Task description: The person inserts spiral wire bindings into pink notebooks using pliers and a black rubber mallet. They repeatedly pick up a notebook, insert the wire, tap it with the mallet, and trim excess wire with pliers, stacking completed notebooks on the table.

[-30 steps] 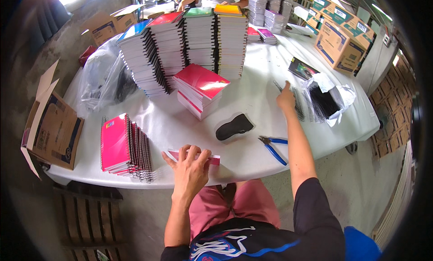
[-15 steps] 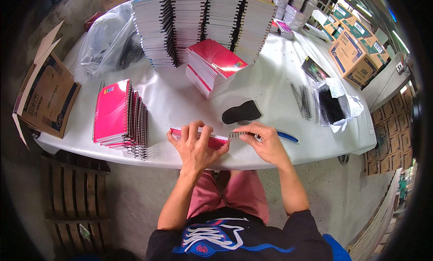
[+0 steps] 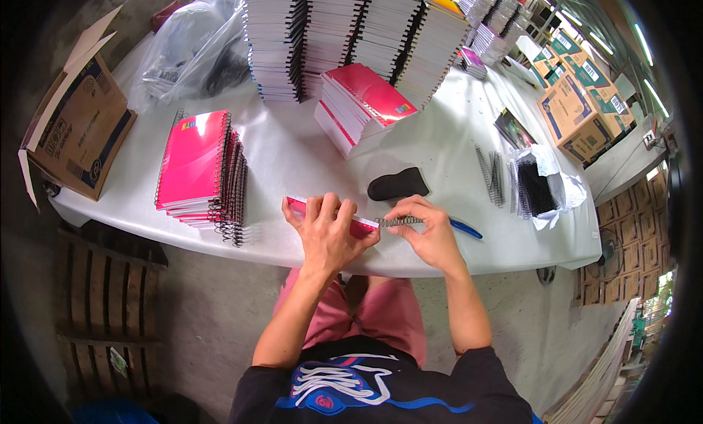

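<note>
Coil (image 3: 399,221) now at notebook (image 3: 360,228); lettered cartons (image 3: 570,115) beyond

Pink-red notebook (image 3: 360,228), dark grey coil (image 3: 401,221), black pad (image 3: 398,184), blue handle (image 3: 466,228), white tablecloth (image 3: 282,157)

There's room over the desk (image 3: 274,157) between the pink spiral notebooks (image 3: 199,168) at the frame's left and the pink book pile (image 3: 365,109). A black pad (image 3: 400,184) blocks the way just above the right hand (image 3: 427,235).
</note>
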Tool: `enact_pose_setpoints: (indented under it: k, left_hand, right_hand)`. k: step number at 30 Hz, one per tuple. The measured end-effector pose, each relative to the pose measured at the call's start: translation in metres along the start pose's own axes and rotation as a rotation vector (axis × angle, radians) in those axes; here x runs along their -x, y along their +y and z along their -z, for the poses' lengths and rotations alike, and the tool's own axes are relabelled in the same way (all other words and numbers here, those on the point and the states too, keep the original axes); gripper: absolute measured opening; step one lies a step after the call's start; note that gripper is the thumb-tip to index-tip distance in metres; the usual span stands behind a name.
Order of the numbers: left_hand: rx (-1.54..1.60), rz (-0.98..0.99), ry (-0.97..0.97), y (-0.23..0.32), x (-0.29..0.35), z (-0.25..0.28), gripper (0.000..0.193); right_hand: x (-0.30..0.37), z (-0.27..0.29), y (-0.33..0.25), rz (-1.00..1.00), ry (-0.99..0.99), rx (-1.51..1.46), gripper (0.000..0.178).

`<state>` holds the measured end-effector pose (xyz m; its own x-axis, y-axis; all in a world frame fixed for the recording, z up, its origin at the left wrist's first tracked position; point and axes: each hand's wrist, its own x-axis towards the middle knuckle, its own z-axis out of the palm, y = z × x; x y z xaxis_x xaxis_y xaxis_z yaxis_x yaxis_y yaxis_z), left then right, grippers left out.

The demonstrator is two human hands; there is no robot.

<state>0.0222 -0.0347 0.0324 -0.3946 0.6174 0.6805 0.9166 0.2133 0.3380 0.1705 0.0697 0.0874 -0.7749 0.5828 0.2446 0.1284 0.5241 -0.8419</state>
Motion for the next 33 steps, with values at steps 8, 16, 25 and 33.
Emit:
enact_pose_setpoints:
  k: [8,16,25,33]
  left_hand:
    - [-0.045,0.020,-0.118,0.002,-0.008,0.009,0.049]
    - [-0.054,0.003,-0.122,0.007,-0.011,0.012,0.053]
    - [-0.018,0.005,-0.197,0.006,-0.009,0.014,0.051]
    - [-0.029,-0.029,-0.174,0.003,-0.009,0.016,0.049]
  right_hand:
    - [-0.004,0.015,0.001,-0.300,-0.196,-0.154,0.011]
    - [0.000,0.000,-0.001,0.088,-0.046,0.070,0.019]
    - [-0.003,-0.003,0.003,-0.057,-0.144,0.031,0.017]
    - [0.003,-0.001,-0.014,-0.094,-0.035,0.043,0.023]
